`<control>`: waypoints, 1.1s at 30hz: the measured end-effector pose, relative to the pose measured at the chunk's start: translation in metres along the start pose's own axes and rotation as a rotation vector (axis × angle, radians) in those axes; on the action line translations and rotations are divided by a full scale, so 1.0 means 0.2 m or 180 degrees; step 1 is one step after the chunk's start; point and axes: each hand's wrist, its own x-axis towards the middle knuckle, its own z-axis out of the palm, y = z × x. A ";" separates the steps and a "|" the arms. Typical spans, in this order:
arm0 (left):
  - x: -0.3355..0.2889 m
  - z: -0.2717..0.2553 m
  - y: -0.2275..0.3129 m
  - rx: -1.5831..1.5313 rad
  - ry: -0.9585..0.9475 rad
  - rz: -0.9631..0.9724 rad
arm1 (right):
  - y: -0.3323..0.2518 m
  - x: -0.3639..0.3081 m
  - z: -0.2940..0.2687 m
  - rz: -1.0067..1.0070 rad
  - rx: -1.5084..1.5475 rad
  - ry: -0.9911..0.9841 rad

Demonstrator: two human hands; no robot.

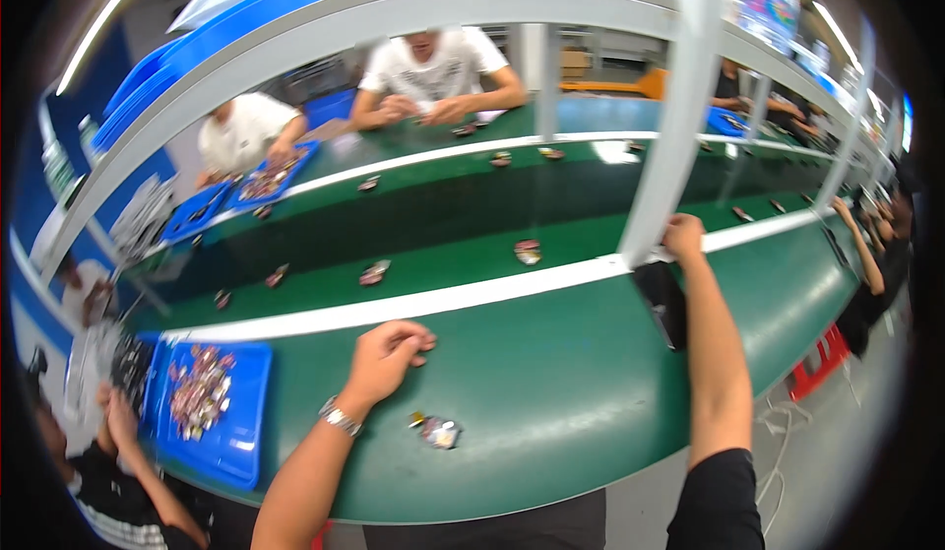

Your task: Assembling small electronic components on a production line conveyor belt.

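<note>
Here the left hand (386,353) rests curled on the green bench (551,392), fingers narrow, maybe pinching sth small; can't tell. A packet (438,433) lies just beside it. Right hand (682,236) grips the post (669,117), prob. for support.

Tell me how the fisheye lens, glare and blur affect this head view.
Head view: strong fisheye bending; the white stripe along the green workbench and the overhead rail curve; corners vignette to black; ceiling light glares on the far bench; left hand and small wrapped item slightly soft; right hand reasonably clear.
</note>
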 end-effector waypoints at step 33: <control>0.02 -0.33 -0.06 0.0123 0.1538 -0.0072 | -1.42 -1.42 1.03 -0.1390 -0.0129 -0.1432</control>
